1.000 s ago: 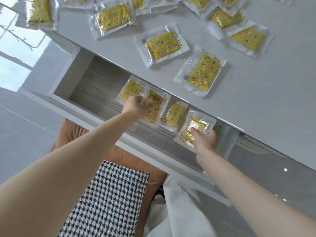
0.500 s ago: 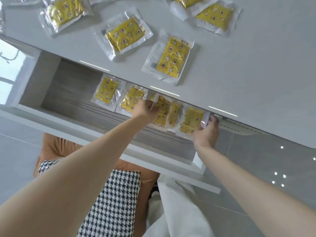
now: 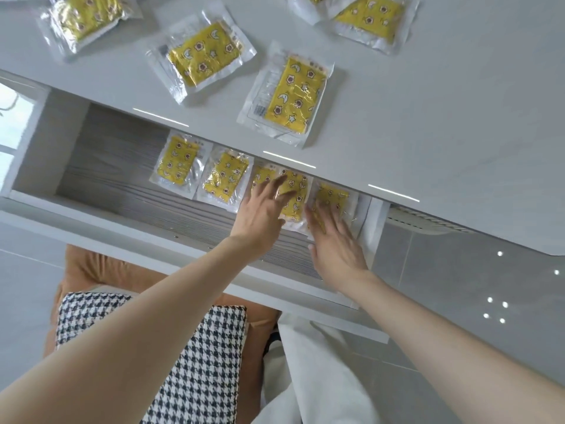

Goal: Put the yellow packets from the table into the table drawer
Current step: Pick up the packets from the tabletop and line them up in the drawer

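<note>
Yellow packets (image 3: 227,177) lie in a neat row along the back of our open drawer (image 3: 122,182), our left hand (image 3: 263,214) and right hand (image 3: 333,240) spread flat, pressing them level, while more packets (image 3: 289,94) wait on the table (image 3: 443,123).

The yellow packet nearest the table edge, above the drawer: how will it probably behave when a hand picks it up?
The packet looks flat and thin, so it is probably light. Its clear wrapper is crinkled and shiny, so it may bend and slip somewhat between fingers. Lying flat on the table, it should not roll or tip.
</note>
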`<action>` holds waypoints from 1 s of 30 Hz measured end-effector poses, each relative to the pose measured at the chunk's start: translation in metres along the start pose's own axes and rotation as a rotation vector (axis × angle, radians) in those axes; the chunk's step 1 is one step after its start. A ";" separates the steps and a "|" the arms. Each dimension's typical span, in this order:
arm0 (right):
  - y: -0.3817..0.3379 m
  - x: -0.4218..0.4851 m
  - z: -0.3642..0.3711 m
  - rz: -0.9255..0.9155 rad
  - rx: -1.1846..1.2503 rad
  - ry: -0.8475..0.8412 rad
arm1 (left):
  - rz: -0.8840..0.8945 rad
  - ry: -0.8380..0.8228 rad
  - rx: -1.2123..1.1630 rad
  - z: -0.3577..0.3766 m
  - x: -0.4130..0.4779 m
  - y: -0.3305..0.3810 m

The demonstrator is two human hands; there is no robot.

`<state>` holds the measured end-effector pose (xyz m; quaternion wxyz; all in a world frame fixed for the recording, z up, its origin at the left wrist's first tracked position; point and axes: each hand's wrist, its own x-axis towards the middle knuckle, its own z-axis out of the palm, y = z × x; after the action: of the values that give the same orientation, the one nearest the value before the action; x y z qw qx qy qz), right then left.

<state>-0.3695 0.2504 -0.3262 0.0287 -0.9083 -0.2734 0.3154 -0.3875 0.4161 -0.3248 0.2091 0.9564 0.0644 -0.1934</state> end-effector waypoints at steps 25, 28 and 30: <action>-0.041 -0.106 -0.128 0.004 0.170 0.105 | -0.151 -0.074 -0.112 -0.115 -0.112 0.055; -0.052 -0.138 -0.169 0.003 0.214 0.163 | -0.161 0.007 -0.156 -0.159 -0.141 0.072; -0.058 -0.160 -0.205 0.007 0.237 0.202 | -0.157 0.078 -0.186 -0.195 -0.160 0.087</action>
<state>-0.3811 0.2417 -0.0604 0.1618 -0.9265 -0.2269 0.2527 -0.4497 0.4130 -0.0653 0.2784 0.9317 0.1648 -0.1650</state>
